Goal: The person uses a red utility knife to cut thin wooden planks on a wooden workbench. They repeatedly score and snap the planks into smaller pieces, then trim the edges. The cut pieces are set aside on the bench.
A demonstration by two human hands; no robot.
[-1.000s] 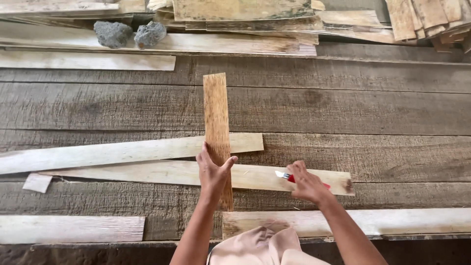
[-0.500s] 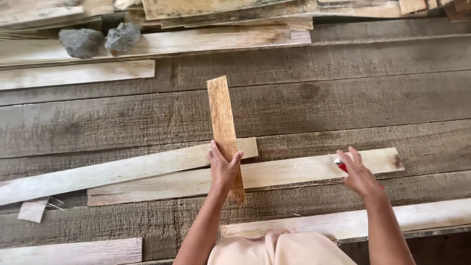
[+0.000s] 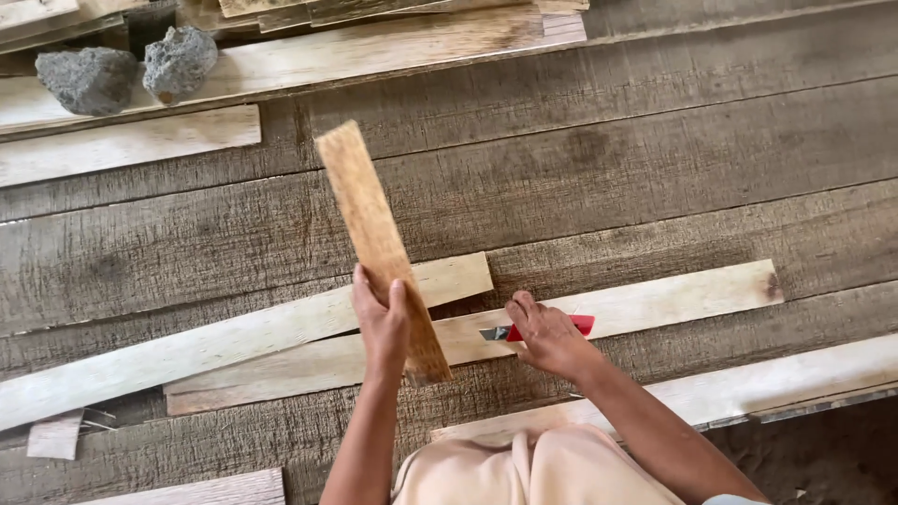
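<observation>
Head view: my left hand (image 3: 382, 321) grip clamped on brown wood strip (image 3: 379, 245), lower end, strip tilted up over grey plank floor (image 3: 655, 140). My right hand (image 3: 550, 337) pressed down on red utility knife (image 3: 538, 330), fingers closed over it, resting on pale slat (image 3: 655, 304). Knife body mostly hidden; blade tip pokes left. Forearms cut off at frame bottom.

The brown strip (image 3: 379, 245) now leans further left in the left hand (image 3: 382, 323). The right hand (image 3: 550, 337) has drawn the red knife (image 3: 543, 329) back toward it.
</observation>
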